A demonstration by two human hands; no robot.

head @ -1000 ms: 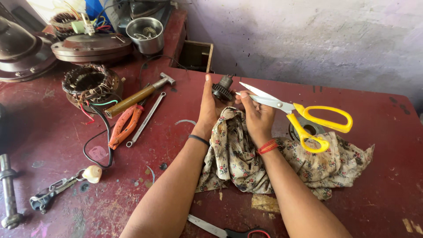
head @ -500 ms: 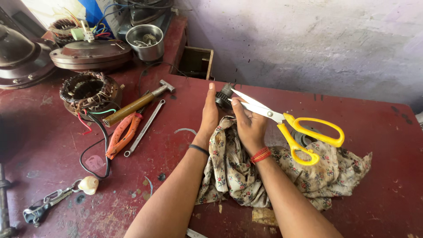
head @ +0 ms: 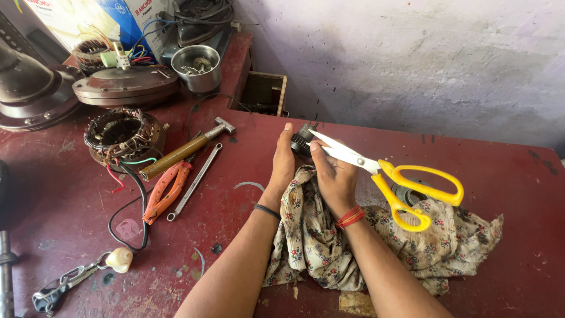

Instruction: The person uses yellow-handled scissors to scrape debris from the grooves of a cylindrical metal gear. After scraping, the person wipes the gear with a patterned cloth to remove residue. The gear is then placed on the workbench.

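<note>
Between frames your hands slid left, nearer the hammer [head: 187, 147]. Your left hand [head: 283, 162] and right hand [head: 333, 174] gripped the small black part [head: 301, 140] over the floral cloth [head: 376, 247]; prying with the scissors [head: 376, 171] seemed underway, needing a steady hold next.

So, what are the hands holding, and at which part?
The right hand holds yellow-handled scissors by the blades, handles pointing away. Both hands, left hand included, grip a small dark round part at its sides.

A scuffed dark red worktop [head: 247, 153] carries a floral cloth [head: 447, 247], a hammer [head: 185, 150], orange-handled pliers [head: 165, 191], 1 slim spanner [head: 196, 181], a wound motor coil [head: 122, 134], a black cable [head: 138, 200] and a steel bowl [head: 196, 68].
</note>
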